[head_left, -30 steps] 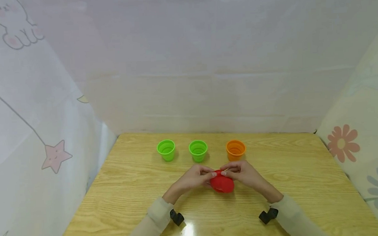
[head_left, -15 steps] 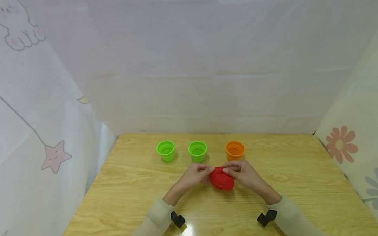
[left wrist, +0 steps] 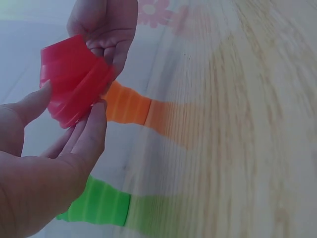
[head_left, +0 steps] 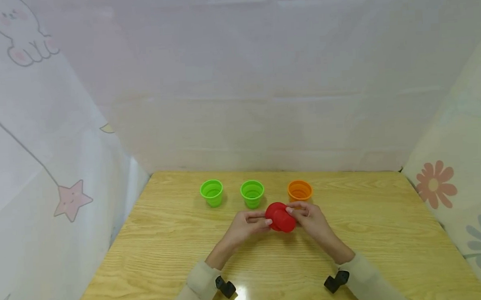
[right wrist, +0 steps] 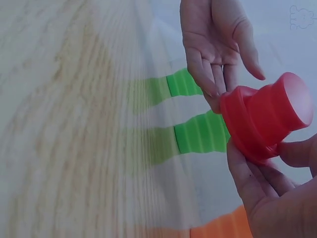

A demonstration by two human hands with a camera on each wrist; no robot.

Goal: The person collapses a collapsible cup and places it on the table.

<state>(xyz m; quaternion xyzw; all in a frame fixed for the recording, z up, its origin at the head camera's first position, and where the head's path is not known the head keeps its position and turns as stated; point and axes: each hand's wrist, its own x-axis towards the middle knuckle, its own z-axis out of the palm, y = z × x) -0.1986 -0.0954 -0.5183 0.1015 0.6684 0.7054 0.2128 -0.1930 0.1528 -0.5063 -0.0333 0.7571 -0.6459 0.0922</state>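
Observation:
Between my hands, a red ribbed collapsible cup is lifted off the table. It lies tilted, its narrow base towards me and slightly right; a fold shows around its middle in the right wrist view. My right hand pinches the cup, thumb on the side wall and fingers at the wide rim. My left hand touches the rim with nearly straight fingers, while its thumb stands a little apart from the wall. The cup's mouth faces away and its inside is hidden.
Behind the hands, two green cups and an orange cup stand upright in a row on the wooden table. The orange one is just beyond my right fingers. White printed cloth walls the table's back and sides.
The red cup has moved slightly away from me and its base has turned more into view, sticking out further. My left thumb has slid from the cup's top to its left edge.

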